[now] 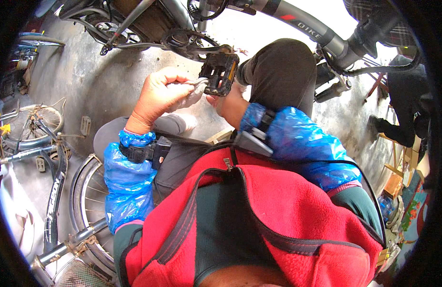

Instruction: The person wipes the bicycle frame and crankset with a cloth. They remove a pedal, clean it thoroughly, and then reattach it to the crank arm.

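My left hand (158,91) pinches a crumpled greyish cloth (192,96) between thumb and fingers. The cloth's tip touches the near left edge of a black bicycle pedal (218,75) with an amber reflector. My right hand (234,104) is just under and behind that pedal. Some of its fingers are hidden there, so its grip is unclear. From the pedal a crank leads to the dark chainring (187,43) of a grey bicycle frame (296,23) marked QIKE. Blue plastic sleeve covers and strapped wrist devices are on both forearms.
To the left stand or lie other bicycle parts: a wheel (81,186), a black frame tube (55,204) and a small bicycle (34,122). A loose pedal (85,125) lies on the concrete floor (109,79). At right, a person in dark trousers (409,97) is near a wooden stool (404,161).
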Motion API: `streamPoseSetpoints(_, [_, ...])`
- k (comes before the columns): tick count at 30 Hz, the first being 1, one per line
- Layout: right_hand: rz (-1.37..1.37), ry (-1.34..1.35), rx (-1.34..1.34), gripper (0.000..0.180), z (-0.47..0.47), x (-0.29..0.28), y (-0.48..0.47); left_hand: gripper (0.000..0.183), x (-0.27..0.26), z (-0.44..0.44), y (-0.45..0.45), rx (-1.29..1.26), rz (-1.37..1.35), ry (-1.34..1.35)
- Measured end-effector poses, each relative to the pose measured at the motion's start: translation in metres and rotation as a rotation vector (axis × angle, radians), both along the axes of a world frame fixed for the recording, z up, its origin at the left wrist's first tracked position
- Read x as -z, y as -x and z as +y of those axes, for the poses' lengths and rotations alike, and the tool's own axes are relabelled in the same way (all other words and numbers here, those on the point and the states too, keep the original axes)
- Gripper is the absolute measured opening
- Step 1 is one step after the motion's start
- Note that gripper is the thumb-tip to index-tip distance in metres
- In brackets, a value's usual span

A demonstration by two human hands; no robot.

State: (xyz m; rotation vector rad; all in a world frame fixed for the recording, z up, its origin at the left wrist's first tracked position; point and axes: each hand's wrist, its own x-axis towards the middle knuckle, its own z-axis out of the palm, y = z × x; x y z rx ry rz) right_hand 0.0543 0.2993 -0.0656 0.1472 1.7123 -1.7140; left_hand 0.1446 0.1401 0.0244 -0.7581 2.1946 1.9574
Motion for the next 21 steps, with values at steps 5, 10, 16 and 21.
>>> streamPoseSetpoints(5, [-0.576, 0.806, 0.010, 0.063, 0.013, -0.044, 0.015, 0.008, -0.012, -0.006, -0.024, 0.114, 0.171, -0.034])
streamPoseSetpoints(10, [-0.594, 0.705, -0.090, 0.052, 0.008, -0.045, 0.017, 0.012, -0.024, -0.015, -0.049, 0.047, 0.518, -0.174])
streamPoseSetpoints(16, [-0.718, 0.682, -0.128, 0.068, -0.003, -0.049, 0.016, 0.020, -0.027, -0.008, -0.056, -0.526, 0.695, -0.337])
streamPoseSetpoints(21, [-0.754, 0.979, -0.109, 0.074, -0.025, -0.059, 0.009, 0.016, -0.025, 0.035, -0.006, -0.184, 0.603, 0.311])
